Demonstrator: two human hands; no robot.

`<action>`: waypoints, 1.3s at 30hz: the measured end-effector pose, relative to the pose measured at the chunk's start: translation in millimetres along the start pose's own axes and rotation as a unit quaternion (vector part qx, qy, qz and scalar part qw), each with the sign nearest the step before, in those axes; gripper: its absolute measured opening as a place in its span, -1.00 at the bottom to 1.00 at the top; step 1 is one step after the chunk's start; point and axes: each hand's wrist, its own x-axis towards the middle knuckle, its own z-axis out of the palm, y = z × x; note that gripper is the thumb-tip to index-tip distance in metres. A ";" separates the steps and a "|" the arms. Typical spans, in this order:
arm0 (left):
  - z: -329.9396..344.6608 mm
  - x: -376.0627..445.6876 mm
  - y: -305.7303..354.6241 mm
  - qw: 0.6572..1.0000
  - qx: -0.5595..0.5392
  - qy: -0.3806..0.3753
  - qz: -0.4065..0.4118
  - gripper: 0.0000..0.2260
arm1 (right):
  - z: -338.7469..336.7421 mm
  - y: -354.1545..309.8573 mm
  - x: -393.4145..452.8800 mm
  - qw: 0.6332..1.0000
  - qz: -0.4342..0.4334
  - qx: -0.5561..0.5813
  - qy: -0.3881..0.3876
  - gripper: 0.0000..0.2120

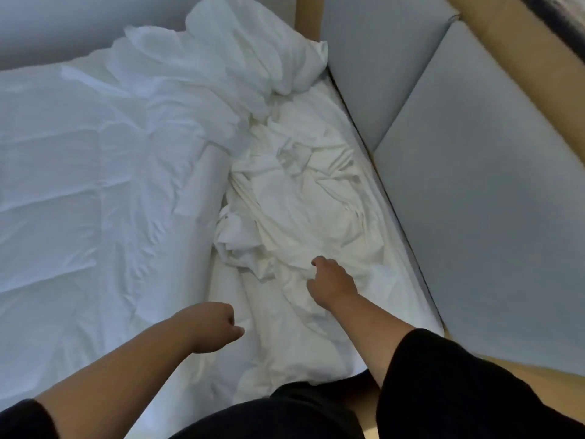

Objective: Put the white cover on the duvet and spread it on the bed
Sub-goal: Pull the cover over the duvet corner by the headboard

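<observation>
A crumpled white cover (pixel 297 198) lies in a heap on the right side of the bed, beside the padded headboard. The white duvet (pixel 95 172) lies spread over the left part of the bed, with a bunched mass of it (pixel 221 58) at the far end. My right hand (pixel 330 282) rests on the near part of the cover, its fingers pinching a fold of the fabric. My left hand (pixel 215 326) hovers over the near edge of the bedding with its fingers curled shut; nothing shows in it.
Grey padded headboard panels (pixel 474 185) with a tan wooden frame (pixel 493 33) run along the right. A grey wall (pixel 63 23) stands behind the bed at the top left. My dark clothing (pixel 269 416) fills the bottom edge.
</observation>
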 end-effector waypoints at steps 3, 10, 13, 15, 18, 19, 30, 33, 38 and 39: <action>-10.7 24.2 4.0 0.999 0.015 -0.031 -0.031 -0.64 | 0.0 -10.2 62.8 0.997 -0.039 -0.063 -0.034 -0.50; -17.3 63.0 -18.6 0.991 -0.095 -0.026 -0.094 -0.68 | 30.3 -6.8 140.5 0.979 -0.018 -0.175 -0.099 -0.29; -5.2 61.1 -21.5 0.970 -0.210 -0.026 -0.116 -0.72 | 40.1 -0.6 142.0 0.982 -0.041 -0.144 -0.115 -0.57; 1.1 55.5 -24.6 0.953 -0.273 -0.032 -0.125 -0.72 | 38.7 -11.4 126.2 0.988 -0.078 -0.053 -0.124 -0.80; -0.7 53.7 -23.2 0.906 -0.399 -0.025 -0.141 -0.66 | 19.0 -38.1 77.5 0.972 -0.151 0.116 -0.140 -0.88; -5.1 56.1 -20.6 0.879 -0.454 -0.016 -0.145 -0.64 | 6.2 -46.8 58.6 0.960 -0.167 0.179 -0.138 -0.87; -56.3 141.4 4.8 0.938 -0.279 0.190 -0.083 -0.29 | -142.0 -12.4 19.2 0.967 -0.094 0.236 0.012 -0.96; -60.2 184.4 -5.0 0.969 -0.134 0.189 -0.086 -0.24 | -115.1 17.1 36.2 0.988 -0.052 0.137 0.051 -0.96; -57.0 229.0 -26.8 0.953 -0.006 0.244 -0.178 -0.60 | -82.6 53.3 37.7 0.980 0.065 -0.036 0.186 -0.58; -54.8 230.9 -28.7 0.955 0.000 0.242 -0.174 -0.69 | -77.5 56.4 34.1 0.982 0.059 -0.016 0.179 -0.57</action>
